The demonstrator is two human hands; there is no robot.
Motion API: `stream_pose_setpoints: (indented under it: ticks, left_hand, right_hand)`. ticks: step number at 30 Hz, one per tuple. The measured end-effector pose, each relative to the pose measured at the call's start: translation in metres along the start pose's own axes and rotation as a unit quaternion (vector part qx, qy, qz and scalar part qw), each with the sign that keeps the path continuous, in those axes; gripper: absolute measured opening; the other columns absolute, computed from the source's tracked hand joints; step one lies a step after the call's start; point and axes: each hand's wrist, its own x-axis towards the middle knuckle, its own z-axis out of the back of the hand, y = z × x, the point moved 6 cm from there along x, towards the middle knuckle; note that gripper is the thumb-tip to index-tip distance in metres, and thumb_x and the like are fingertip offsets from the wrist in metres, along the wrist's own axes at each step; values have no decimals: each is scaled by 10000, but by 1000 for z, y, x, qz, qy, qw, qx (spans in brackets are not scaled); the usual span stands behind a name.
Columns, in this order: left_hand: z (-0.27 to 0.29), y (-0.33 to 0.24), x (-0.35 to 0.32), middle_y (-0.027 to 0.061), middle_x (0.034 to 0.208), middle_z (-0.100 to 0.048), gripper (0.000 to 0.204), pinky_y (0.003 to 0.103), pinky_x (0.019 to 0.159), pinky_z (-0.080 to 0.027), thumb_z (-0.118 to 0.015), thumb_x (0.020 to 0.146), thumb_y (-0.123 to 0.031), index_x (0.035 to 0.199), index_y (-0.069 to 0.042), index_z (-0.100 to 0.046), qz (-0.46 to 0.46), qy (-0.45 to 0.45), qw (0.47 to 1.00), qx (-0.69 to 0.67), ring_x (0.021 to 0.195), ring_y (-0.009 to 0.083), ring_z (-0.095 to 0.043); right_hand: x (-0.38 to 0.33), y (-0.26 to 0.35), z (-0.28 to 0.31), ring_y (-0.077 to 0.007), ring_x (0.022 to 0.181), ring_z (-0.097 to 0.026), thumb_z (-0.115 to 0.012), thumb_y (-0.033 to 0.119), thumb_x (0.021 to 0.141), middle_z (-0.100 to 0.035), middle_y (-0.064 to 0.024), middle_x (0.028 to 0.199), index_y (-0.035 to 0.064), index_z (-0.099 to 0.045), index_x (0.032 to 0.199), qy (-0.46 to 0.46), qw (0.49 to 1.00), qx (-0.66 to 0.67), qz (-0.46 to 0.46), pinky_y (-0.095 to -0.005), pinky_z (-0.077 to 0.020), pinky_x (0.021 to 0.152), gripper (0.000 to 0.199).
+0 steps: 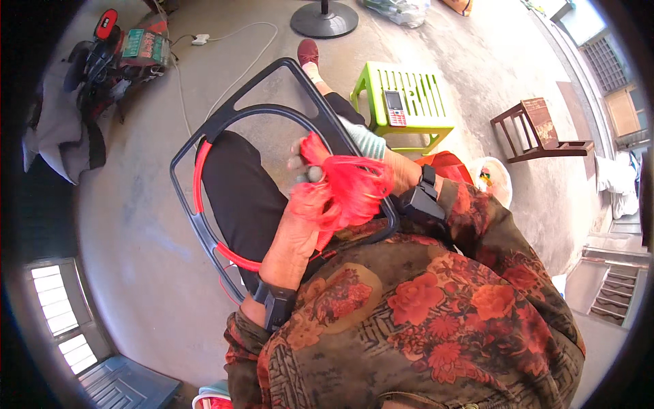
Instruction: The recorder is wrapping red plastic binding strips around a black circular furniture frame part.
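Note:
A loose bundle of bright red cord [351,191] is bunched up in front of me, its strands slightly blurred. My left hand [306,208] is closed around the near left side of it. My right hand [368,142], in what looks like a pale striped glove, grips the bundle from the far right side; the cord hides much of it. Greyish fingertips show at the bundle's left edge. Below my hands a black frame with a curved inner bar [228,126] rests across my lap. Red cord is wound tightly round parts of its left side [200,174].
Ahead on the right stands a green plastic stool [412,95] bearing a mobile phone [394,109]. Farther right is a small brown wooden chair [538,129]. A white bucket [501,178] is beside my right arm. A round black base [324,20] and white cable [252,26] lie ahead.

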Motion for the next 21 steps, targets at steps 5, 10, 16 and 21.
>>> stream_pose_setpoints:
  ticks: [5, 10, 16, 21]
  left_hand:
    - [-6, -2, 4, 52, 875, -603, 105, 280, 704, -510, -531, 854, -12, 954, -3, -562, -2, -12, 999, 52, 787, 133, -591]
    - [2, -12, 9, 61, 819, -607, 62, 276, 682, -510, -514, 860, -21, 897, -3, -560, -71, 12, 993, 94, 735, 134, -591]
    - [-7, -9, 5, 54, 752, -603, 76, 242, 522, -491, -539, 869, -90, 849, -18, -553, -20, -14, 996, 81, 585, 119, -562]
    - [-5, -12, 2, 50, 735, -604, 128, 230, 494, -470, -559, 869, -142, 868, -14, -562, -27, -45, 991, 120, 573, 104, -555]
  right_hand:
    - [-23, 53, -46, -156, 846, -591, -666, 310, 790, -606, -105, 987, -3, -457, 1204, -6, 999, -12, -44, -312, -507, 755, 560]
    - [-44, 4, 19, -102, 741, -561, -703, 231, 759, -611, -24, 888, 49, -618, 1047, -76, 969, -199, -126, -260, -460, 707, 351]
    - [-62, 7, 20, -111, 760, -570, -705, 206, 730, -627, -45, 834, 13, -601, 996, -80, 915, -381, -101, -266, -460, 724, 345]
    - [-68, 3, 16, -76, 667, -547, -661, 230, 767, -612, -49, 854, 25, -583, 985, 26, 968, -196, -152, -208, -446, 583, 310]
